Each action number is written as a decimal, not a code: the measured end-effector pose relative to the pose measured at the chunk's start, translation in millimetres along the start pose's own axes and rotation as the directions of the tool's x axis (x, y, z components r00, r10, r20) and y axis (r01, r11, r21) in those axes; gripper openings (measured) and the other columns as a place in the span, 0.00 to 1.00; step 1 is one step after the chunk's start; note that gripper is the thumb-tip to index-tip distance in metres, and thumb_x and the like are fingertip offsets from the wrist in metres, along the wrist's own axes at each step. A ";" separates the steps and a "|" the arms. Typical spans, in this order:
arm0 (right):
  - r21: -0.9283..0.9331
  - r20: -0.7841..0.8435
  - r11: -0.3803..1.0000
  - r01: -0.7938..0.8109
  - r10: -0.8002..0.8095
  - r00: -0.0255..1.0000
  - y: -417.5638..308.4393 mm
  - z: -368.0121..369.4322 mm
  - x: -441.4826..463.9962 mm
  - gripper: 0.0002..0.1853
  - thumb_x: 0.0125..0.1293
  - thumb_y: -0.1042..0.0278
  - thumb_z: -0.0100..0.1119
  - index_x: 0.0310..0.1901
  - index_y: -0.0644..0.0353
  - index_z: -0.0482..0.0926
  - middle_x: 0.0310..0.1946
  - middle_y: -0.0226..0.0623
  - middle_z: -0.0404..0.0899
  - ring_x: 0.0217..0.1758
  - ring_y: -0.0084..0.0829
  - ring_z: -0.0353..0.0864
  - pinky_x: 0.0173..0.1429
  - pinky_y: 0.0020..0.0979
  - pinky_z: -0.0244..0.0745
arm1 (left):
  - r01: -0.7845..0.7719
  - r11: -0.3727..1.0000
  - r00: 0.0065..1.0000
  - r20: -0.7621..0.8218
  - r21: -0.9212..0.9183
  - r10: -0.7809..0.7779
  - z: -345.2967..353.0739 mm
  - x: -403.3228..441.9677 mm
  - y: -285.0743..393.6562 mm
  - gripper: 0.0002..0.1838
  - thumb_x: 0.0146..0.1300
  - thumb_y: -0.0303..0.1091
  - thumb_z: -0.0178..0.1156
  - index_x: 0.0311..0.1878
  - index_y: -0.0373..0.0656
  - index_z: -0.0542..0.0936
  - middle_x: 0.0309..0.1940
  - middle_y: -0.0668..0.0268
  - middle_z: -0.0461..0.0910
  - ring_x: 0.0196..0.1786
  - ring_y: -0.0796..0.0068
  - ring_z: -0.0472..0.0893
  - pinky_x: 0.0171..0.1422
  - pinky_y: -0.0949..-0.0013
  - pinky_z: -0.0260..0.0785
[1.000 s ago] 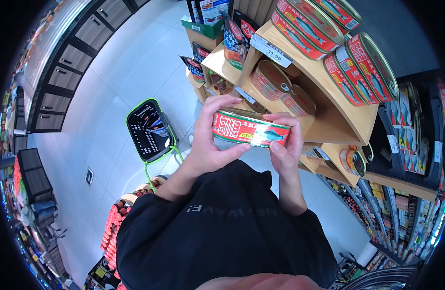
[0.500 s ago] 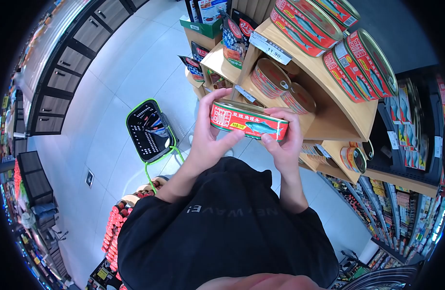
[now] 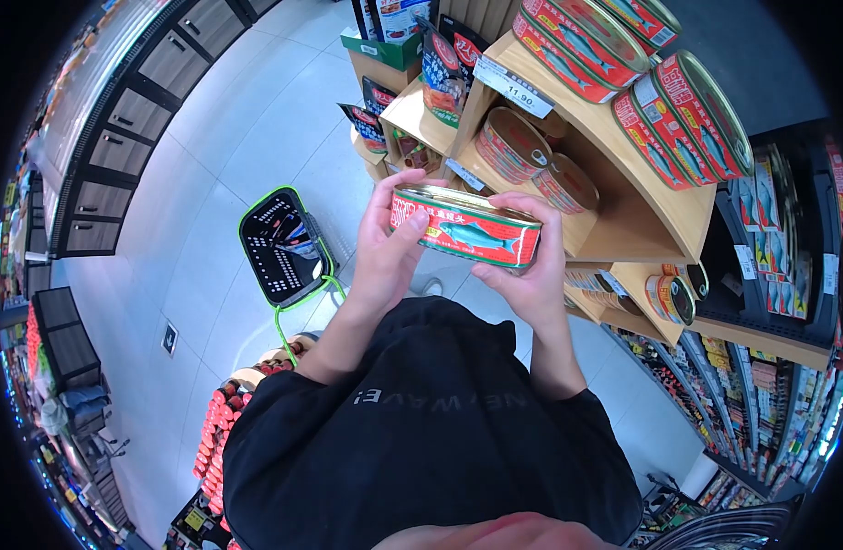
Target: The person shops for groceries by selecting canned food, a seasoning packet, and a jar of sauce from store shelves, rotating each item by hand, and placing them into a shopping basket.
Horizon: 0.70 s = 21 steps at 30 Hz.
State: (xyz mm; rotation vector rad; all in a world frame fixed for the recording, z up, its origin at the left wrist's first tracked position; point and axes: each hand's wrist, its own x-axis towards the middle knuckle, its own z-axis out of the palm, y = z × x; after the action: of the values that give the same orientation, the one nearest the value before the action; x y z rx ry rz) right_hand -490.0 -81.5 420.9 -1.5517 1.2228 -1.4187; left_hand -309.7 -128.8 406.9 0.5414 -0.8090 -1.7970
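Note:
A red oval fish can (image 3: 472,233) with a green rim and a fish picture is held level in front of my chest. My left hand (image 3: 389,243) grips its left end, the thumb across the printed side. Around its right end are the fingers of my right hand (image 3: 536,261), with the thumb below. The can's metal top edge faces away from me. More cans (image 3: 683,119) of the same look stand stacked on the wooden shelf (image 3: 614,151) at the upper right.
A black basket (image 3: 279,252) with a green rim and handle stands on the tiled floor at the left. A price tag (image 3: 513,89) is on the shelf edge. Pouches (image 3: 443,73) stand beyond it. Red packages (image 3: 222,431) are at the lower left, dark cabinets (image 3: 124,147) at the upper left.
The can has turned a little and shifted slightly left, showing more of its right side. My left thumb has moved from its lower edge up onto the label. Both hands still hold it.

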 end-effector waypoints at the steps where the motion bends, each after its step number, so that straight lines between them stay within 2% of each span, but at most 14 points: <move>1: 0.000 0.000 1.000 -0.001 0.001 1.000 -0.3 0.7 -0.1 0.41 0.49 0.61 0.79 0.59 0.64 0.63 0.58 0.47 0.70 0.64 0.37 0.71 0.67 0.37 0.68 | 0.001 1.000 1.000 0.000 0.000 -0.001 0.1 -0.6 0.0 0.30 0.69 0.36 0.58 0.68 0.35 0.59 0.63 0.48 0.70 0.65 0.62 0.74 0.70 0.59 0.67; 4: -0.004 -0.014 1.000 -0.003 0.003 1.000 0.4 2.0 0.3 0.40 0.49 0.60 0.79 0.57 0.64 0.64 0.56 0.47 0.71 0.62 0.37 0.73 0.66 0.37 0.69 | 0.033 0.999 0.999 -0.016 -0.028 -0.034 0.2 -1.3 0.7 0.29 0.69 0.37 0.57 0.67 0.34 0.60 0.63 0.48 0.70 0.64 0.61 0.74 0.69 0.59 0.68; 6: -0.006 -0.034 0.999 0.040 -0.040 0.999 3.4 2.5 -0.2 0.40 0.44 0.67 0.81 0.57 0.62 0.66 0.55 0.45 0.72 0.57 0.35 0.77 0.60 0.34 0.74 | 0.058 0.997 0.998 -0.010 -0.052 -0.058 -0.1 -1.7 0.8 0.29 0.70 0.38 0.57 0.67 0.34 0.60 0.63 0.48 0.70 0.64 0.61 0.75 0.68 0.59 0.69; 10: -0.057 -0.039 0.996 0.073 -0.075 0.996 1.4 2.7 0.4 0.40 0.43 0.66 0.82 0.56 0.62 0.66 0.53 0.44 0.74 0.54 0.34 0.79 0.58 0.33 0.76 | 0.061 0.997 0.998 -0.009 -0.055 -0.062 0.8 -2.2 1.0 0.29 0.70 0.39 0.57 0.67 0.34 0.61 0.63 0.48 0.70 0.63 0.61 0.75 0.68 0.59 0.69; 12: -0.041 -0.029 0.999 0.009 -0.010 1.000 -1.0 3.0 -0.4 0.41 0.47 0.55 0.81 0.56 0.64 0.65 0.53 0.46 0.74 0.59 0.36 0.75 0.63 0.36 0.71 | 0.067 0.996 0.998 -0.004 -0.052 -0.067 0.4 -2.4 1.0 0.29 0.70 0.39 0.57 0.66 0.34 0.61 0.63 0.47 0.70 0.63 0.61 0.76 0.68 0.59 0.70; 13: -0.041 -0.029 0.999 0.009 -0.010 1.000 -1.2 2.9 -0.6 0.41 0.47 0.55 0.81 0.56 0.64 0.65 0.53 0.46 0.74 0.59 0.36 0.75 0.63 0.36 0.71 | 0.068 0.996 0.998 -0.004 -0.053 -0.068 0.6 -2.4 0.9 0.29 0.70 0.39 0.57 0.66 0.34 0.61 0.63 0.47 0.70 0.63 0.61 0.76 0.68 0.59 0.70; 16: -0.051 -0.028 0.998 0.021 -0.022 0.999 -1.5 2.9 -1.3 0.40 0.48 0.56 0.80 0.56 0.64 0.65 0.53 0.46 0.74 0.58 0.35 0.76 0.63 0.35 0.72 | 0.074 0.995 0.997 -0.008 -0.063 -0.075 1.5 -3.0 0.7 0.28 0.71 0.39 0.56 0.66 0.34 0.61 0.63 0.47 0.70 0.63 0.62 0.76 0.68 0.59 0.70; 19: 0.012 -0.023 1.000 -0.009 0.009 1.000 -1.6 3.7 -2.4 0.39 0.49 0.59 0.80 0.56 0.64 0.65 0.53 0.46 0.74 0.58 0.34 0.76 0.62 0.35 0.73 | 0.099 0.983 0.995 0.007 -0.154 -0.099 2.4 -2.9 0.0 0.25 0.71 0.37 0.56 0.65 0.37 0.62 0.59 0.51 0.73 0.61 0.65 0.77 0.66 0.59 0.71; 21: 0.017 -0.027 0.998 -0.056 0.056 0.998 -0.4 5.0 -3.7 0.36 0.50 0.66 0.79 0.56 0.64 0.65 0.53 0.44 0.74 0.58 0.33 0.77 0.62 0.34 0.74 | 0.148 0.970 0.989 0.031 -0.191 -0.145 2.8 -3.3 -1.1 0.25 0.72 0.41 0.54 0.65 0.37 0.63 0.59 0.51 0.73 0.61 0.64 0.76 0.66 0.58 0.70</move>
State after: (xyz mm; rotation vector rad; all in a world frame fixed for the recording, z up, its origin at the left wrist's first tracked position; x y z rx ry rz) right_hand -484.9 -78.4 419.3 -1.4803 1.2586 -1.4148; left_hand -311.2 -124.7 407.9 0.4690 -0.6102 -1.9936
